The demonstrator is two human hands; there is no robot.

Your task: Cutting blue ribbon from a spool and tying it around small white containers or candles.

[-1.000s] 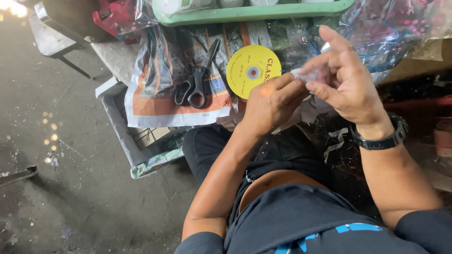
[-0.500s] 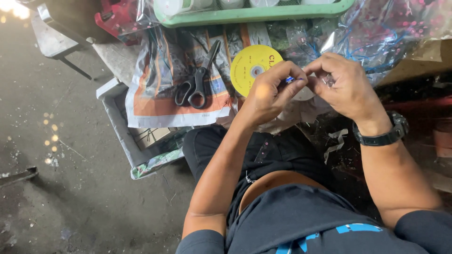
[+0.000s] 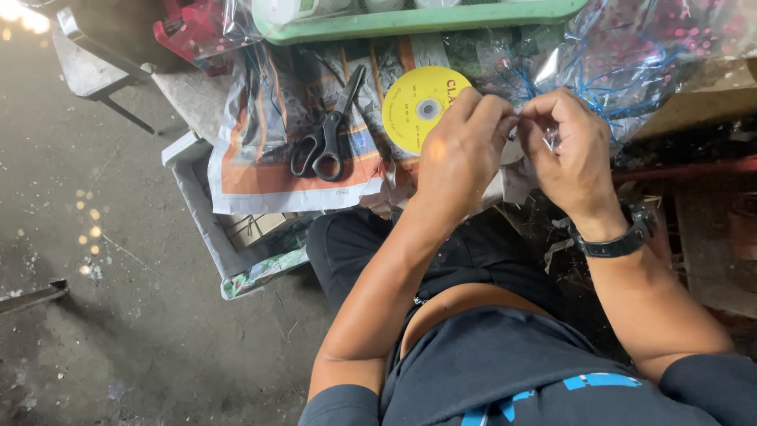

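My left hand and my right hand meet fingertip to fingertip, pinching a small clear plastic piece between them. What exactly it is stays too small to tell. Just behind my left hand lies a yellow disc on a printed sheet. Black scissors rest shut on that sheet, left of the disc. A black watch is on my right wrist.
A green tray runs along the top edge. Crumpled clear plastic with blue string sits at the upper right. A pale box stands under the sheet. Grey concrete floor lies to the left.
My right hand has come down from its raised, spread pose and closed in against my left hand. Both hands now pinch the small clear piece together.
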